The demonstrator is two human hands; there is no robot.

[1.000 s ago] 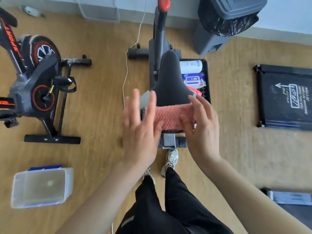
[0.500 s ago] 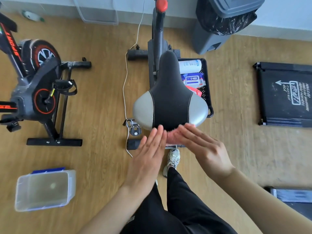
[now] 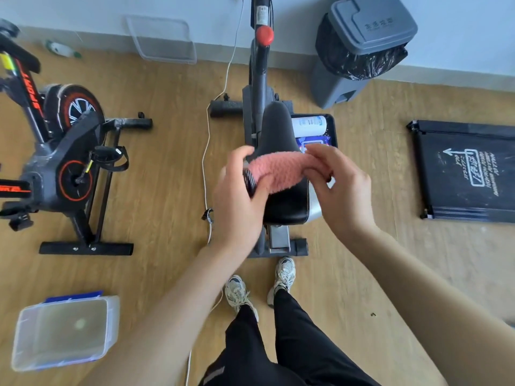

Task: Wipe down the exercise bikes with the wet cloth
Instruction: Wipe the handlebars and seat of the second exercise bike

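Nearest the camera, the person's white trainers (image 3: 284, 274) are standing on the wooden floor just behind the middle exercise bike (image 3: 260, 76). A clear plastic box (image 3: 64, 332) is sitting well off to the left. Above the feet, both hands are holding the pink cloth (image 3: 281, 172) stretched across the black saddle (image 3: 287, 207). The left hand (image 3: 239, 201) is curling its fingers and thumb round the cloth's left end, where what looks like a dark mesh edge is showing through the blur. The right hand (image 3: 342, 190) is pinching the cloth's right end. Beyond the saddle, a white bottle (image 3: 309, 125) is lying in a black tray (image 3: 333, 129). Farther back, a grey bin (image 3: 359, 45) is standing by the wall, and a second bike (image 3: 64, 162) is standing at the left.
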